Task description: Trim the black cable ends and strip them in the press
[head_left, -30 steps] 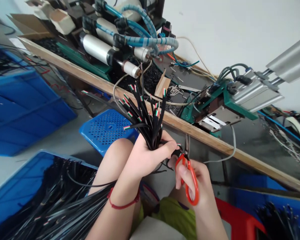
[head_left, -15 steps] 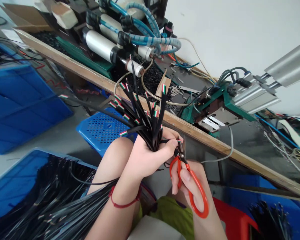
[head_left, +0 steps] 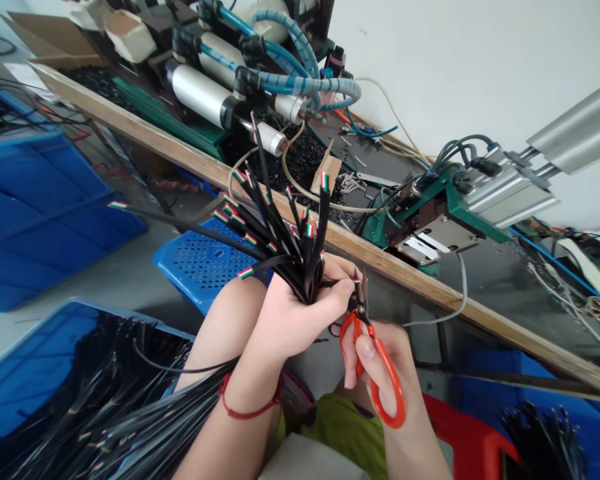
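Gripping the fanned bundle of black flat cables with red-white-green ends (head_left: 280, 233) firmly in our closed left hand (head_left: 290, 320) above the lap, we keep the orange-handled scissors (head_left: 375, 360), clasped in our right hand (head_left: 387, 373), square to one pinched cable.

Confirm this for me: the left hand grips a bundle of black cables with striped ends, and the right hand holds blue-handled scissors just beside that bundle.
One detail is wrong: the scissors' handles are orange-red, not blue. The head view shows the left hand gripping the bundle of black cables with striped ends, and the right hand holding the orange-red-handled scissors just beside that bundle.
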`<state>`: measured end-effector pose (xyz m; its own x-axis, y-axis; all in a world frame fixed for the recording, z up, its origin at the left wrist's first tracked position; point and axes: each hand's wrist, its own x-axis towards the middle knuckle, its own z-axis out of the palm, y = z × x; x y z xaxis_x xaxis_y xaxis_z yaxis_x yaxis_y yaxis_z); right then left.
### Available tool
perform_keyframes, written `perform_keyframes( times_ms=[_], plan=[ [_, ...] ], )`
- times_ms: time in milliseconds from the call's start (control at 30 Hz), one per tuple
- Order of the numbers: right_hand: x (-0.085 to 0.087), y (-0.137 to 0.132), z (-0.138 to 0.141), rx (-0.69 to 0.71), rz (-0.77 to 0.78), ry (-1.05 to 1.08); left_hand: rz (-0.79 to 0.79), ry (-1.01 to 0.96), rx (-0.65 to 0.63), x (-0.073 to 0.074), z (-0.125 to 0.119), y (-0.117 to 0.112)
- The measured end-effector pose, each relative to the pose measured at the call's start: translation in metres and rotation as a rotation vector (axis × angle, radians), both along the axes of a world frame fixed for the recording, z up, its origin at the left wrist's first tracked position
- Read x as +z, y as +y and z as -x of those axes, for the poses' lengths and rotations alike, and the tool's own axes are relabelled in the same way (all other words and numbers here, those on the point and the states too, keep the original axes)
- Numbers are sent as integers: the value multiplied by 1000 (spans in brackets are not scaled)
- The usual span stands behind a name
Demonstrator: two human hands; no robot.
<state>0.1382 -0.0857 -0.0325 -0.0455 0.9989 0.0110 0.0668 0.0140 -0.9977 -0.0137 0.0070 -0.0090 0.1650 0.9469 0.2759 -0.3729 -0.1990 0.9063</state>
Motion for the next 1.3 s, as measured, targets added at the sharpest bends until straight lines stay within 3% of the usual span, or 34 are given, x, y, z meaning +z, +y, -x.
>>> perform_keyframes(
  times_ms=[467,1300],
  plan=[
    [-2,1,3,-42,-72,15,20,-23,-25,-1,0,0],
    [-3,-1,8,-60,-48,28,4,4,-7,-1,0,1]
  ],
)
